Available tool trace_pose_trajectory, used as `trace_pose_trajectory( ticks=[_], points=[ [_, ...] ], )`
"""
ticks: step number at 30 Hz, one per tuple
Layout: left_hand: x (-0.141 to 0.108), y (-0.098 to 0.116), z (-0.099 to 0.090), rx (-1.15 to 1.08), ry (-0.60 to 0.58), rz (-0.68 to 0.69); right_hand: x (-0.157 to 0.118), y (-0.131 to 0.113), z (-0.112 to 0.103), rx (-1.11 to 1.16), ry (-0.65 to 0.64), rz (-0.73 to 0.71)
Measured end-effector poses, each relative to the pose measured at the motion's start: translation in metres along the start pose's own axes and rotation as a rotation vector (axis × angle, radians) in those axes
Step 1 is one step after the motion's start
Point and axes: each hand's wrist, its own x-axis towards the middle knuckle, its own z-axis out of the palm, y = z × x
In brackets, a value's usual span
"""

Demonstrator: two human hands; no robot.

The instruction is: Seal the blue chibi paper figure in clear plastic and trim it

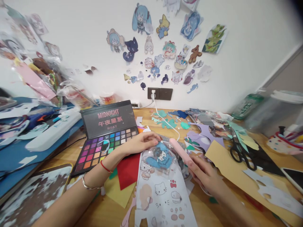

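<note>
Film (pixel 165 164) over the blue cut-out (pixel 158 160) looks slippery, best held edgewise; left grip (pixel 142 142) unclear, right grip (pixel 204 171) grasping pink wand (pixel 180 151).

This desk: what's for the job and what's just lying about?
Probably for the job:
pink tool in right hand
blue piece in clear plastic, at left hand
printed sheet beneath

Probably just lying about:
scissors
makeup palette
red paper

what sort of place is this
It looks like a craft desk, perhaps at home: paper cutouts cover the wall, black scissors lie among coloured paper scraps, and a sheet of printed drawings sits in front.
</note>
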Motion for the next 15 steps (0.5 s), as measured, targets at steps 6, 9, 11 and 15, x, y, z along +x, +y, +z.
trace_pose_trajectory(
  ticks=[6, 9, 11, 15],
  points=[
    [0.0025, -0.0051, 0.001, -0.012, -0.005, 0.004, 0.0006, 0.0014, -0.0028, -0.009, -0.01, -0.001],
    [0.0036, -0.0082, 0.0005, -0.047, 0.007, 0.004, 0.0017, 0.0045, -0.0016, 0.017, -0.012, 0.018],
    [0.0041, -0.0093, 0.001, -0.069, 0.03, 0.001, 0.0032, 0.0069, 0.0, 0.049, -0.002, 0.037],
    [0.0041, -0.0082, 0.0025, -0.085, 0.083, -0.001, 0.0063, 0.0076, 0.0018, 0.174, 0.053, 0.113]
  ],
)
